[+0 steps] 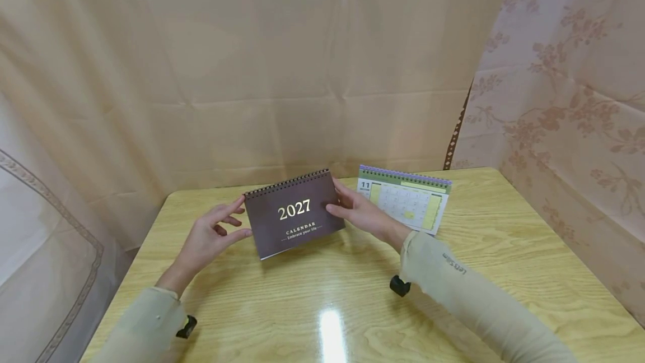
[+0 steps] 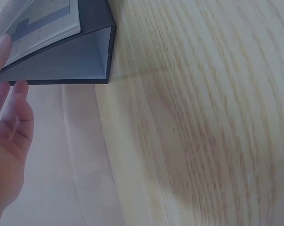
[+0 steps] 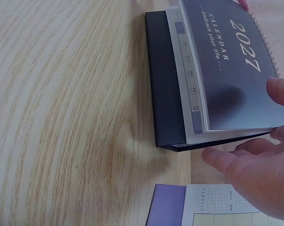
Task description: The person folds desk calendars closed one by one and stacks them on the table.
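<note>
A dark brown desk calendar [image 1: 294, 214] marked 2027 stands tilted back on its folded stand, black ring binding along the top. My left hand [image 1: 214, 231] is at its left side, index fingertip at the upper left corner and thumb close beside the edge. In the left wrist view, fingers of the left hand [image 2: 12, 127] reach the rear edge of the stand [image 2: 61, 66]. My right hand [image 1: 365, 212] holds the right side, thumb on the front cover and fingers around the side edge. Loose pages show under the cover [image 3: 236, 80] in the right wrist view.
A second desk calendar [image 1: 403, 200], with a purple binding and a page numbered 11, stands behind the right hand. Both are on a wooden table [image 1: 282, 307]. A beige curtain [image 1: 252, 71] hangs behind the table, and a flowered curtain [image 1: 579, 99] hangs at the right.
</note>
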`<state>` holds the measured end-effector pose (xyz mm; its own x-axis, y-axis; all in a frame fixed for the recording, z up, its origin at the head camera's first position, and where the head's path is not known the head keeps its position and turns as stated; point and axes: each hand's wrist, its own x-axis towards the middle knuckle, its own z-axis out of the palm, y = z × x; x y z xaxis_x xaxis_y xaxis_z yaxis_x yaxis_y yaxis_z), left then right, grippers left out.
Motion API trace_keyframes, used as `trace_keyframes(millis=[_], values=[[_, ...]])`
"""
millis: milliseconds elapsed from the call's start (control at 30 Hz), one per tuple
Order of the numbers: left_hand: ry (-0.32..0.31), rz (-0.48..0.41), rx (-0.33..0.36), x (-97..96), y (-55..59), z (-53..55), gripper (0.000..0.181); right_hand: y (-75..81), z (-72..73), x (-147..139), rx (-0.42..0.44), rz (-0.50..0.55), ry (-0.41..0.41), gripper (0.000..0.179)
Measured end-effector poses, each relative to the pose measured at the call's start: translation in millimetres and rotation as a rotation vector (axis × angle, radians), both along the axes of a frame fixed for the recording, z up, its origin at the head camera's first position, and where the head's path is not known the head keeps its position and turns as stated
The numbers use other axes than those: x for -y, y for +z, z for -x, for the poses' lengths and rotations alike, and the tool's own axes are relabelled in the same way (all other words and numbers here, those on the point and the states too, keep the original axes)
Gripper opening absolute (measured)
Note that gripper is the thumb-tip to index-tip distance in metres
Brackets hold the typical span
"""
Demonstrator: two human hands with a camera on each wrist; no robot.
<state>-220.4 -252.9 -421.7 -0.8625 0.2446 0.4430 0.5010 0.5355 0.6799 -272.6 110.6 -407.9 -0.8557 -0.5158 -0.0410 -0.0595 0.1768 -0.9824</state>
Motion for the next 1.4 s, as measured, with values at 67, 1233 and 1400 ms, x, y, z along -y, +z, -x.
trace_keyframes(millis=[67,1233,1400], values=[[0.003,0.002,-0.005,0.3,-1.4,0.7,0.074,0.0,0.4,0,-0.003,0.001,0.005,0.078],[0.191,-0.051,0.184,-14.7,2.8,-1.2,0.045,4.8,5.1,8,-0.029,0.035,-0.223,0.054],[0.213,0.041,0.241,-22.7,4.2,-1.6,0.042,-0.8,7.4,12,-0.011,0.058,-0.267,0.052]])
